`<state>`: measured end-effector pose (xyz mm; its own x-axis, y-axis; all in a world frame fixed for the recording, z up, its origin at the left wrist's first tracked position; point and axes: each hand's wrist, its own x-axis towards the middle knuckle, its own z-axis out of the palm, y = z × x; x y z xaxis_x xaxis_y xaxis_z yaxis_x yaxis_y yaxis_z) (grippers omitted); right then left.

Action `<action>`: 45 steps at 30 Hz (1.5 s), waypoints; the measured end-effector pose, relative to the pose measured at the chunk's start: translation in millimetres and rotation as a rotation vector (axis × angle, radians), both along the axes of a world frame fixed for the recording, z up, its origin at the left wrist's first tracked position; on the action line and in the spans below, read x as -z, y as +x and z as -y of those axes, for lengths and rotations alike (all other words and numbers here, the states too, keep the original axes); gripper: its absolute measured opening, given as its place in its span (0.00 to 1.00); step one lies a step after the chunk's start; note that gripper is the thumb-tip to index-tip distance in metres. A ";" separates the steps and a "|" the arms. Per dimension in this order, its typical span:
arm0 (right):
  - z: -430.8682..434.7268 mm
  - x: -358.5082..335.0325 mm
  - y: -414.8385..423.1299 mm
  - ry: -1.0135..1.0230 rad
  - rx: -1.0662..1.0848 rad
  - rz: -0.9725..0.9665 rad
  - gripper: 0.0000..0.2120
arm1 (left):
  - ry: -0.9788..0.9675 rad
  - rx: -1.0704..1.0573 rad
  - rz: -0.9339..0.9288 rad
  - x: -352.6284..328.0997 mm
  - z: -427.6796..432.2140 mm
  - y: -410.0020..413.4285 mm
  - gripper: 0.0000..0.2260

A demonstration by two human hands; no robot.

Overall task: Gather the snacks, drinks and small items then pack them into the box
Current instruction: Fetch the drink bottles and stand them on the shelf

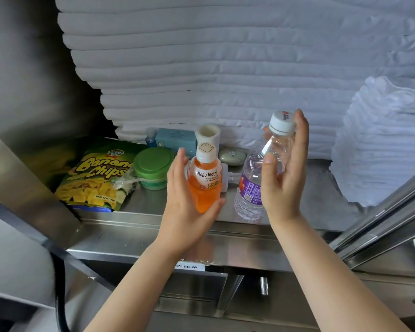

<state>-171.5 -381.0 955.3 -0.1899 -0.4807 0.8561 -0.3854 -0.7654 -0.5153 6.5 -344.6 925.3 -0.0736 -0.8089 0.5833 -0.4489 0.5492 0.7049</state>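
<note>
Shelf (153, 202): steel; I see folded linen (201, 68) stacked behind.
Left hand (182, 200): holds juice bottle (205, 188), orange fill, at front edge.
Right hand (283, 188): grips tilted water bottle (249, 188), just beside.
Chips (94, 178), tub (152, 171): on shelf, left.

Left hand (185, 195) holds orange drink bottle (205, 180); right hand (283, 183) holds tilted water bottle (249, 188).

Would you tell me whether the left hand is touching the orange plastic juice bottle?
Touching. The head view shows the left hand with its thumb curled under the orange plastic juice bottle.
</note>
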 end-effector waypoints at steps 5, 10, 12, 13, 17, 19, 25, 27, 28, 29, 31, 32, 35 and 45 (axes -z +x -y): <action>-9.7 -7.3 4.4 0.121 -0.072 0.065 0.35 | -0.241 -0.095 0.087 -28.9 10.5 -19.0 0.39; -20.6 -3.4 2.0 0.174 -0.098 0.100 0.35 | -0.334 -0.127 0.193 -13.7 17.0 -21.7 0.31; -26.3 0.6 4.9 0.205 -0.091 0.121 0.33 | -0.333 -0.122 0.172 -11.0 20.6 -17.6 0.29; -28.6 2.2 6.4 0.218 -0.082 0.126 0.32 | -0.335 -0.118 0.165 -10.9 21.4 -16.8 0.28; -34.1 4.3 6.1 0.284 -0.048 0.189 0.30 | -0.351 -0.111 0.156 -11.0 21.6 -18.0 0.27; -35.3 4.9 0.7 0.329 -0.079 0.195 0.30 | -0.358 -0.114 0.155 -10.9 21.4 -18.3 0.27; -35.0 6.1 -11.1 0.409 -0.281 0.188 0.28 | -0.360 -0.100 0.151 -11.5 20.9 -18.6 0.28; -34.0 8.4 -12.1 0.416 -0.262 0.154 0.28 | -0.366 -0.097 0.153 -11.6 21.2 -18.5 0.28; -34.3 10.2 -12.4 0.425 -0.241 0.140 0.29 | -0.367 -0.098 0.152 -11.6 21.2 -18.5 0.28; -35.0 12.4 -12.3 0.441 -0.211 0.132 0.30 | -0.365 -0.099 0.151 -11.6 21.0 -18.4 0.27; -38.1 18.7 -10.5 0.469 -0.110 0.117 0.37 | -0.355 -0.097 0.148 -11.9 20.8 -18.1 0.28; -39.8 23.1 -8.8 0.474 -0.046 0.095 0.41 | -0.350 -0.093 0.150 -12.1 20.7 -17.9 0.28; -47.1 39.3 0.2 0.518 0.061 0.075 0.42 | -0.350 -0.085 0.161 -12.0 20.6 -17.0 0.28; -54.8 53.4 3.8 0.592 -0.060 0.091 0.31 | -0.350 -0.085 0.171 -8.4 23.9 -16.7 0.28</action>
